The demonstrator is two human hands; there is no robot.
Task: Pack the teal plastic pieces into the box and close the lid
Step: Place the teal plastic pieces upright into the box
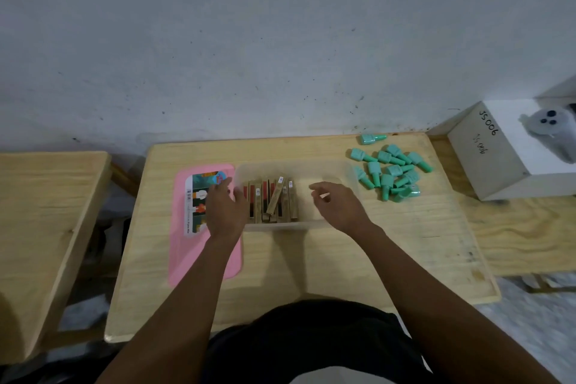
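Pale wooden table (311, 262) against a scuffed wall: the clear plastic box (299, 166) holds slim gold cartons (271, 200), and its pink lid (206, 259) lies just left. The teal plastic pieces (390, 172) are heaped outside, near the box's right. The left hand (226, 212) straddles the box's left wall, grip unclear. The right hand (338, 207) hovers over the box, loosely curled and empty.

Left hand (226, 212) covers part of lid (187, 259) label (199, 193) and box (311, 168) left wall; grip unclear. Label print too small. Right hand (338, 206): whether pinching anything, unclear. Grey object (551, 131) blurred, cut by right edge.
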